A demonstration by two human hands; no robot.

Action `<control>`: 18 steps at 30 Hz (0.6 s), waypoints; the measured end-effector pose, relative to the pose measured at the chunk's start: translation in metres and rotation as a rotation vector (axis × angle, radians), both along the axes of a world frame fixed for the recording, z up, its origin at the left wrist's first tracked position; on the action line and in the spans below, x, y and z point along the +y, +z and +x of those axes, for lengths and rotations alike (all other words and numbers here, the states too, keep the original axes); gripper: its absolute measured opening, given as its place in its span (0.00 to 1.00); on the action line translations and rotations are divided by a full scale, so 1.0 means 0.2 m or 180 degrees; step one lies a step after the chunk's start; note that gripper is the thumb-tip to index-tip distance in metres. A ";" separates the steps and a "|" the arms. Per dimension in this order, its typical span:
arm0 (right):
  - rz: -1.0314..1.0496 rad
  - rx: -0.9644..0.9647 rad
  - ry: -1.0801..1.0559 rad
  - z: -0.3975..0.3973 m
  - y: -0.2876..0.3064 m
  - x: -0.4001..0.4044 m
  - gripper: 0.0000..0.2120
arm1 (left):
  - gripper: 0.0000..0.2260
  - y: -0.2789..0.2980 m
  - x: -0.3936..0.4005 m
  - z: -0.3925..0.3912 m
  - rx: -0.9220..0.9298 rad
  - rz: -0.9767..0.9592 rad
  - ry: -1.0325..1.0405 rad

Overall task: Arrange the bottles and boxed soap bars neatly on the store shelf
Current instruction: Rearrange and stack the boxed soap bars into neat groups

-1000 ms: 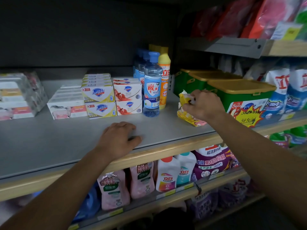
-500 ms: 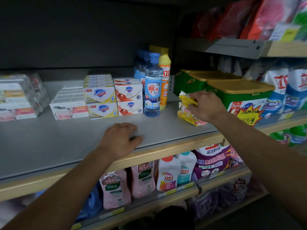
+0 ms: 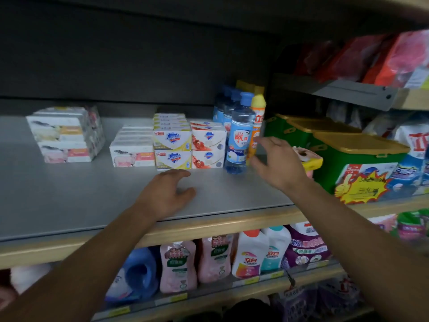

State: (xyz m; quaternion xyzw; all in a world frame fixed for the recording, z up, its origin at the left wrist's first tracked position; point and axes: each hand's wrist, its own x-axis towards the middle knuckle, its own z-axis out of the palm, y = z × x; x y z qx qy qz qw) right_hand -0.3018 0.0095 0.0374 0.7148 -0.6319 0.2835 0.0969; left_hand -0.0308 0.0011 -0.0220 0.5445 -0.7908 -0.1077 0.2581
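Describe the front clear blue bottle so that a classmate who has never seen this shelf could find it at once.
Start at the grey shelf and find the stacked soap boxes near its middle. Immediately right of them stands the front blue bottle. Unlike the orange bottle beside it, it is see-through, with a blue cap.

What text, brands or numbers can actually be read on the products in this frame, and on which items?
"立白": white detergent bottle on the lower shelf.
"立白": teal-capped bottle beside it.
"立": orange bottle, only the first character showing.
"雕": front blue bottle, large red character; smaller print unreadable.
Shield logo: yellow soap boxes, wording blurred.
Green tub's starburst sticker: blurred.
Price tags: unreadable.
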 end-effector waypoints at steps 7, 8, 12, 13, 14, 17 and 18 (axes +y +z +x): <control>0.0413 -0.0926 0.1158 0.75 -0.08 -0.11 0.22 | 0.23 0.03 0.10 0.68 -0.0229 0.0024 0.0836; 0.0476 -0.1003 0.1272 0.86 -0.09 -0.13 0.22 | 0.23 0.02 0.11 0.79 -0.0299 0.0047 0.1002; 0.0631 -0.1218 0.1558 1.24 -0.10 -0.28 0.21 | 0.23 0.00 0.16 1.17 -0.0525 0.0211 0.1561; 0.0657 -0.1210 0.1595 1.33 -0.10 -0.32 0.21 | 0.22 -0.01 0.17 1.24 -0.0584 0.0216 0.1654; 0.0661 -0.1157 0.1615 1.41 -0.10 -0.37 0.22 | 0.21 -0.01 0.18 1.30 -0.0651 0.0206 0.1721; 0.0600 -0.0873 0.1637 1.61 -0.10 -0.51 0.24 | 0.24 -0.06 0.19 1.39 -0.0763 0.0088 0.1795; 0.0585 -0.0812 0.1641 1.68 -0.10 -0.55 0.26 | 0.26 -0.08 0.18 1.40 -0.0795 0.0032 0.1797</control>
